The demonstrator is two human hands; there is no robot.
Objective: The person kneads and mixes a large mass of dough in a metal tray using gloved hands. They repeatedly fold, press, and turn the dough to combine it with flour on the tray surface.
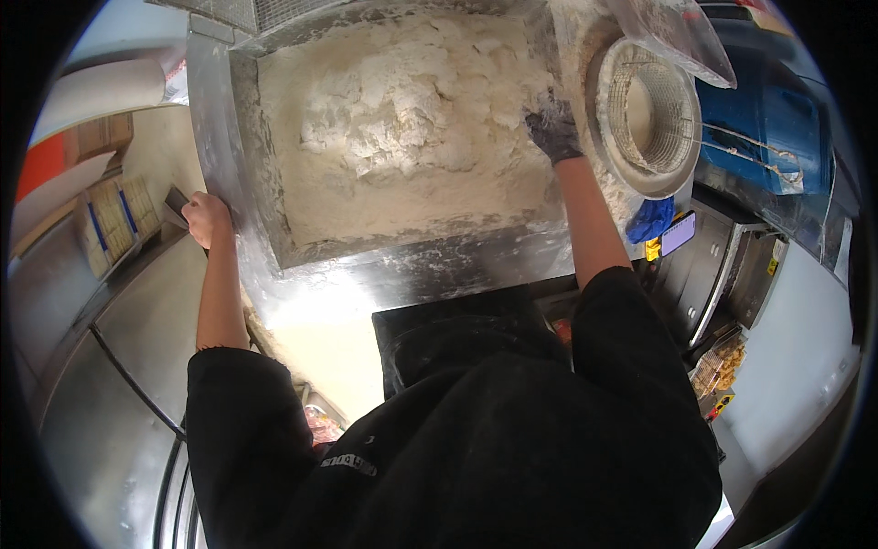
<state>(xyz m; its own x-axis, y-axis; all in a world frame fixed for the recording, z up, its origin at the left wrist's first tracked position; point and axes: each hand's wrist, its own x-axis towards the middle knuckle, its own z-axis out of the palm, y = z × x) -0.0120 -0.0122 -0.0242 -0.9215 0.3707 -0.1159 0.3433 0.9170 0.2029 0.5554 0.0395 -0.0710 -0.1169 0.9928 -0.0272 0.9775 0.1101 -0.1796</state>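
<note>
A steel breading trough (411, 271) lies before me, filled with heaped, clumpy flour (418, 117). My right hand (554, 127), in a dark glove dusted with flour, rests at the right side of the flour, its fingertips partly hidden in it. Whether those fingers hold anything cannot be made out. My left hand (206, 218) is bare and closed around a dark handle-like piece (176, 206) just outside the trough's left wall. A round wire-mesh basket (651, 117) with a long wire handle sits in a round opening to the right of the flour.
A clear plastic lid or bin (679, 41) juts over the basket. Further right are a blue container (765, 130), a blue cloth (650, 219), a phone (678, 235) and a fryer basket with fried food (720, 367). Wire mesh (295, 12) lies behind the trough; steel equipment (137, 343) stands left.
</note>
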